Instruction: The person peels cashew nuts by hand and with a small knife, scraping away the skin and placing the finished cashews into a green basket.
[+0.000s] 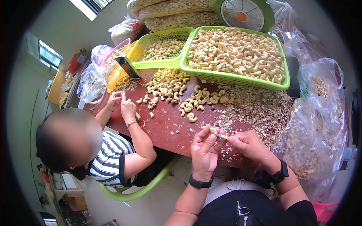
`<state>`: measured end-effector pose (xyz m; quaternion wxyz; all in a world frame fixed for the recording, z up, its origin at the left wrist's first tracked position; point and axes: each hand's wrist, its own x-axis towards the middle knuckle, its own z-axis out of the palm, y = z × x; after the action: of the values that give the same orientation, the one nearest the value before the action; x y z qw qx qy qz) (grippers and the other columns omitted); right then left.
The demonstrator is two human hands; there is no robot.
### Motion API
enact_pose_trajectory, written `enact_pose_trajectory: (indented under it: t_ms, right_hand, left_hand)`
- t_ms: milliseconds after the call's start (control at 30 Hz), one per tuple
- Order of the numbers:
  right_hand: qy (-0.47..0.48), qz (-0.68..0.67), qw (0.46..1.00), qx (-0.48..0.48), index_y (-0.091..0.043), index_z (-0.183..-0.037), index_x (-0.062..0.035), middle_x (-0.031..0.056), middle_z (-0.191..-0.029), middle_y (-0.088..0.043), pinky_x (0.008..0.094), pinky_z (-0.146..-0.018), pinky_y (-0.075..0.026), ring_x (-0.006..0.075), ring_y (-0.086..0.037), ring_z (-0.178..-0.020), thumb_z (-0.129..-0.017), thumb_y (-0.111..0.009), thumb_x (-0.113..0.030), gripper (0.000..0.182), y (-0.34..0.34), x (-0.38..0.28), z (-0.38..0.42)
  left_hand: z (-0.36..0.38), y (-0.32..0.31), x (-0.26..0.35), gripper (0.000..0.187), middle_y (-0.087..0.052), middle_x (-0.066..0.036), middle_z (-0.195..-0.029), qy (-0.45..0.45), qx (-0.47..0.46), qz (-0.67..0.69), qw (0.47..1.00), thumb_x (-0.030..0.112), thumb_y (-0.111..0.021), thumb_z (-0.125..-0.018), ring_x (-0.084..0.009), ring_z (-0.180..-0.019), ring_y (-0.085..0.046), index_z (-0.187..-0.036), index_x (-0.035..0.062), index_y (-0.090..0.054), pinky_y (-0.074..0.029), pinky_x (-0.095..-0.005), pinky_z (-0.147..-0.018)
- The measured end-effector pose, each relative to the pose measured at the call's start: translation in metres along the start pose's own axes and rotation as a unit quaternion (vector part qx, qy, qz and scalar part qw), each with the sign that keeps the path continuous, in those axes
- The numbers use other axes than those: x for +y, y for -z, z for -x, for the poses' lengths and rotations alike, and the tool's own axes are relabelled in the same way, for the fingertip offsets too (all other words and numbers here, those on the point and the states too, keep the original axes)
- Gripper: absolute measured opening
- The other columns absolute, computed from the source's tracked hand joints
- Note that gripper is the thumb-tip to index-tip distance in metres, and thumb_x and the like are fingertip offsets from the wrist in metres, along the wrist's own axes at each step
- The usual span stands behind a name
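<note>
Between the thumb and fingers of my left hand is a cashew, held above the table's near edge. My right hand grips a small knife by its light handle, and the blade touches or nearly touches the cashew. Just beyond my hands, loose cashews lie on the red table. Shell and skin scraps spread behind and to the right of my right hand.
A green basket full of cashews and a yellow-green basket stand at the back. Clear bags of cashews are at the right, a fan behind. On the left, a co-worker sits with both hands over the table, near a phone.
</note>
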<state>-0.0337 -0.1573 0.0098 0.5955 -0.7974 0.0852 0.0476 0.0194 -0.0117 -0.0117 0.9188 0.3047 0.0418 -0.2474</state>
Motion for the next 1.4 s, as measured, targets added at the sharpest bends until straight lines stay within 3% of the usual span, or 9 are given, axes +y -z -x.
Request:
enact_pose_trajectory:
  t_ms: [367, 667, 733, 967, 1033, 1400]
  right_hand:
    - [-0.008, -0.012, 1.0, 0.001, -0.061, -0.07, 0.0004, 0.0097, -0.052, -0.054, 0.0286, -0.045, -0.039, 0.0133, -0.05, -0.047, -0.083, -0.051, -0.032, 0.036, 0.0, 0.002, -0.002]
    - [-0.007, 0.01, 1.0, -0.003, -0.061, -0.072, 0.0002, 0.0098, -0.052, -0.054, 0.0287, -0.046, -0.039, 0.0138, -0.05, -0.047, -0.083, -0.051, -0.033, 0.036, -0.002, 0.005, -0.002]
    - [0.005, 0.018, 1.0, -0.004, -0.055, -0.06, 0.0001, 0.0019, -0.05, -0.05, 0.0242, -0.044, -0.036, 0.0075, -0.045, -0.047, -0.085, -0.049, -0.03, 0.039, -0.003, 0.006, -0.002]
    - [0.002, 0.007, 1.0, -0.002, -0.054, -0.058, -0.0004, 0.0015, -0.048, -0.047, 0.0243, -0.043, -0.035, 0.0071, -0.043, -0.046, -0.085, -0.049, -0.032, 0.042, -0.003, 0.003, -0.001]
    - [-0.017, -0.005, 1.0, -0.018, -0.061, -0.071, -0.0007, 0.0084, -0.051, -0.054, 0.0279, -0.045, -0.038, 0.0112, -0.049, -0.047, -0.083, -0.051, -0.035, 0.038, -0.001, 0.002, -0.001]
    - [-0.007, -0.012, 1.0, -0.002, -0.061, -0.071, -0.001, 0.0079, -0.05, -0.053, 0.0279, -0.044, -0.039, 0.0121, -0.049, -0.046, -0.084, -0.049, -0.036, 0.039, -0.001, 0.007, -0.001]
  left_hand:
    - [0.005, 0.001, -0.007, 0.024, -0.056, -0.013, -0.096, -0.031, 0.002, -0.02, 0.999, -0.003, -0.05, -0.08, -0.0244, -0.091, -0.057, -0.104, -0.001, -0.049, -0.053, -0.0363, -0.076]
    - [0.001, 0.001, -0.001, 0.027, -0.058, -0.014, -0.095, -0.005, -0.003, -0.004, 1.0, -0.002, -0.051, -0.08, -0.0225, -0.088, -0.058, -0.106, 0.0028, -0.051, -0.053, -0.0338, -0.073]
    - [0.001, 0.001, -0.001, 0.027, -0.058, -0.015, -0.094, -0.008, -0.006, -0.007, 1.0, -0.002, -0.051, -0.08, -0.0224, -0.088, -0.058, -0.106, 0.0026, -0.051, -0.053, -0.0338, -0.073]
    - [0.002, 0.003, -0.001, 0.026, -0.058, -0.016, -0.094, -0.017, -0.022, -0.005, 1.0, -0.003, -0.051, -0.079, -0.0231, -0.087, -0.058, -0.105, 0.0009, -0.051, -0.052, -0.0359, -0.075]
    - [0.003, 0.001, -0.002, 0.027, -0.059, -0.015, -0.093, -0.021, -0.016, -0.012, 1.0, -0.004, -0.05, -0.078, -0.0234, -0.087, -0.059, -0.105, 0.0003, -0.051, -0.053, -0.0351, -0.073]
    - [0.005, 0.003, -0.009, 0.027, -0.057, -0.013, -0.095, -0.032, -0.027, -0.008, 0.999, -0.004, -0.051, -0.078, -0.023, -0.089, -0.058, -0.105, -0.0013, -0.05, -0.051, -0.0342, -0.077]
